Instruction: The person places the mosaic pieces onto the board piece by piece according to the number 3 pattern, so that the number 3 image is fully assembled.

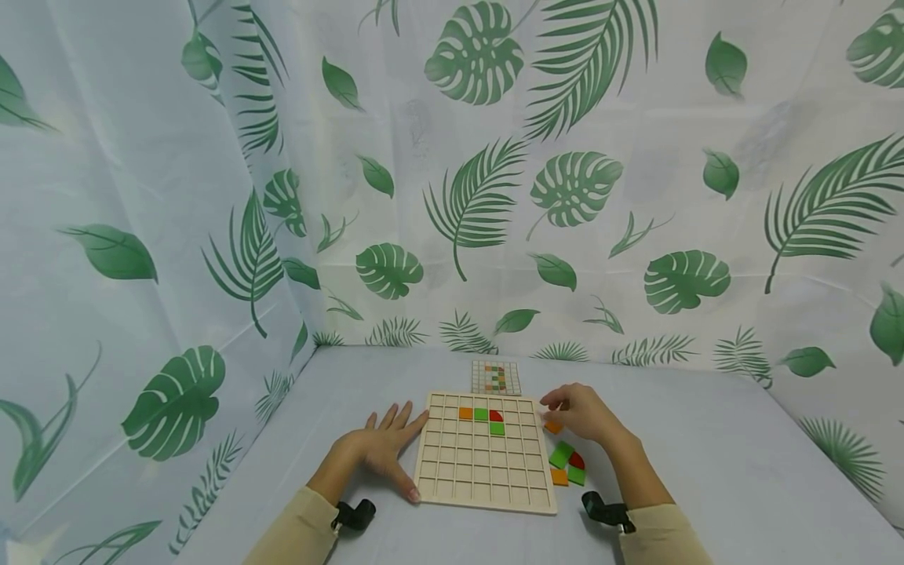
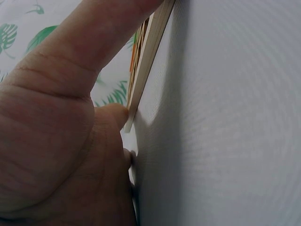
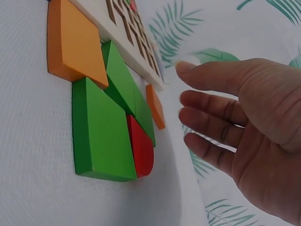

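Observation:
A wooden grid board (image 1: pixel 482 475) lies flat on the table. In its upper rows sit an orange square (image 1: pixel 465 413), a green square (image 1: pixel 481 414), a red quarter-round tile (image 1: pixel 497 417) and another green square (image 1: pixel 497 428). With fingers spread, my left hand (image 1: pixel 384 447) rests against the board's left edge, thumb at the lower corner; the left wrist view shows that edge (image 2: pixel 153 52) beside the thumb. My right hand (image 1: pixel 582 412) hovers by the upper right corner, fingers loosely bent and holding nothing. Close under it lies a loose orange tile (image 1: pixel 553 427), also seen in the right wrist view.
Right of the board lie loose green tiles (image 3: pixel 101 136), a red quarter-round piece (image 3: pixel 142 148) and an orange square (image 3: pixel 77 42), close together. Behind the board is a small card (image 1: pixel 480 378) printed with a coloured grid pattern. A leaf-printed curtain (image 1: pixel 487 196) hangs behind the table.

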`<state>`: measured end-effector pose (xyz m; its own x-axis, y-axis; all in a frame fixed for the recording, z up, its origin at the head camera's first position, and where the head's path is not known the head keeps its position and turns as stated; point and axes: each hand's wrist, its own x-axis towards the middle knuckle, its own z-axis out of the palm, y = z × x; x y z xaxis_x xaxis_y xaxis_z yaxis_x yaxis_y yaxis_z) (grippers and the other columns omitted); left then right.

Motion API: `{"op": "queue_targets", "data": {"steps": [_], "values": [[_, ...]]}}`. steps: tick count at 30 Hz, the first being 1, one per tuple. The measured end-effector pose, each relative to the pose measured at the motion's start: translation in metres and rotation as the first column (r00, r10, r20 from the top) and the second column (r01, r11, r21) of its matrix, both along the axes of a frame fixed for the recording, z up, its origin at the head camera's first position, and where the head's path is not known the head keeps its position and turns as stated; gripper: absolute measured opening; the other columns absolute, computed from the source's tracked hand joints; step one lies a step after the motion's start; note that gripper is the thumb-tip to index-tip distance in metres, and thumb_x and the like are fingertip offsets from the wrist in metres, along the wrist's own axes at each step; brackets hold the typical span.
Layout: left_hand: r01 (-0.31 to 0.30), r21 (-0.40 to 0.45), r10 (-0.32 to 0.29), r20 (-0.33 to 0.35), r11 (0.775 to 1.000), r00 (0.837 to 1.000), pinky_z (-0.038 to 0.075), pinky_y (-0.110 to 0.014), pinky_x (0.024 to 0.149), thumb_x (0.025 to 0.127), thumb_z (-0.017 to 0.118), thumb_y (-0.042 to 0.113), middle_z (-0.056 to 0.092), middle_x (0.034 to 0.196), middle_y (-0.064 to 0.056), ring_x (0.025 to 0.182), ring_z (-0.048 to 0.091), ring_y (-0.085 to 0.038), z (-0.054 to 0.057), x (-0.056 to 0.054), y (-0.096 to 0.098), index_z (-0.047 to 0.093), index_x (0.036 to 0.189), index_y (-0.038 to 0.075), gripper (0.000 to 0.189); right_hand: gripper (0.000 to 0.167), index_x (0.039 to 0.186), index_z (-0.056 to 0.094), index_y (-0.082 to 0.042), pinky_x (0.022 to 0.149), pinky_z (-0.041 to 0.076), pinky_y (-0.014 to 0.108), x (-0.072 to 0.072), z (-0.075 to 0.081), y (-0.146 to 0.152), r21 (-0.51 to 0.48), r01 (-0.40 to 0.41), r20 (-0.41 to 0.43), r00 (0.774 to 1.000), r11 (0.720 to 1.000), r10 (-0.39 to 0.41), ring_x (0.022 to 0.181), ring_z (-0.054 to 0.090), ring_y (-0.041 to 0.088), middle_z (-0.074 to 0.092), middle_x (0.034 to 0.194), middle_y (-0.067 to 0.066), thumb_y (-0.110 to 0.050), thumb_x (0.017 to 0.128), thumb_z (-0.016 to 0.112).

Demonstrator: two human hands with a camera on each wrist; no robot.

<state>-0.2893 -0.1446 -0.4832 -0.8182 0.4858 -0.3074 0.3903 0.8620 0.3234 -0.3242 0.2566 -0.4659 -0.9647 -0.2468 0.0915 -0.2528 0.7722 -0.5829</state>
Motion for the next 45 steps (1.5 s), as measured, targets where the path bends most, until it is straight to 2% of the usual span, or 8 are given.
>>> {"op": "queue_targets", "data": {"steps": [9, 15, 26, 33, 37, 45], "values": [[-0.002, -0.005, 0.002, -0.002, 1.0, 1.0, 0.003, -0.069, 0.126, 0.063, 0.089, 0.071, -0.003, 0.176, -0.014, 0.163, -0.006, -0.04, 0.0008, 0.0008, 0.0005, 0.005, 0.169, 0.029, 0.142, 0.025, 0.11, 0.08, -0.004, 0.066, 0.051, 0.031, 0.0013, -0.0018, 0.0026, 0.015, 0.028, 0.082, 0.996, 0.999, -0.029, 0.079, 0.057, 0.019, 0.07, 0.089, 0.002, -0.014, 0.088, 0.083], [0.005, -0.011, -0.004, 0.015, 1.0, 1.0, 0.002, -0.068, 0.126, 0.062, 0.088, 0.074, -0.004, 0.176, -0.014, 0.162, -0.008, -0.04, 0.0002, -0.0017, -0.0003, 0.005, 0.169, 0.029, 0.143, 0.025, 0.105, 0.08, -0.003, 0.07, 0.054, 0.034, 0.0043, -0.0021, 0.0038, 0.013, 0.049, 0.127, 0.991, 0.999, -0.05, 0.079, 0.06, 0.017, 0.074, 0.09, 0.0, -0.015, 0.084, 0.087], [0.01, 0.014, -0.01, 0.017, 1.0, 1.0, 0.001, -0.069, 0.126, 0.061, 0.087, 0.076, -0.004, 0.176, -0.016, 0.162, -0.007, -0.041, 0.0009, 0.0003, -0.0024, 0.006, 0.169, 0.028, 0.144, 0.02, 0.097, 0.08, -0.006, 0.073, 0.055, 0.036, 0.0041, -0.0042, 0.0013, 0.085, 0.062, 0.101, 0.992, 0.994, -0.07, 0.08, 0.06, 0.018, 0.073, 0.087, 0.0, -0.016, 0.082, 0.088], [0.005, -0.003, -0.005, 0.002, 1.0, 1.0, 0.002, -0.068, 0.126, 0.065, 0.088, 0.071, -0.004, 0.176, -0.014, 0.162, -0.007, -0.04, 0.0014, 0.0009, -0.0009, 0.004, 0.169, 0.028, 0.141, 0.013, 0.093, 0.078, -0.007, 0.071, 0.052, 0.033, 0.0035, -0.0049, 0.0012, 0.085, 0.032, 0.069, 0.997, 0.996, -0.038, 0.078, 0.058, 0.018, 0.07, 0.083, 0.0, -0.011, 0.083, 0.086], [0.009, 0.006, -0.009, 0.012, 1.0, 1.0, 0.001, -0.07, 0.125, 0.063, 0.088, 0.073, -0.004, 0.176, -0.015, 0.162, -0.007, -0.041, 0.0018, -0.0002, -0.0012, 0.004, 0.169, 0.029, 0.143, 0.011, 0.093, 0.077, -0.011, 0.071, 0.05, 0.034, 0.0019, -0.007, 0.0009, 0.08, 0.021, 0.064, 0.998, 0.997, -0.026, 0.078, 0.057, 0.018, 0.068, 0.082, -0.001, -0.008, 0.084, 0.083], [0.016, 0.041, -0.017, 0.018, 0.999, 1.0, -0.001, -0.072, 0.124, 0.054, 0.083, 0.085, -0.007, 0.176, -0.015, 0.162, -0.01, -0.041, -0.0025, -0.0037, -0.0052, 0.002, 0.169, 0.034, 0.15, 0.016, 0.096, 0.081, -0.013, 0.08, 0.057, 0.038, 0.0021, -0.0081, -0.0007, 0.047, 0.04, 0.052, 0.998, 0.998, -0.042, 0.085, 0.059, 0.018, 0.071, 0.091, -0.002, -0.005, 0.083, 0.084]]}}
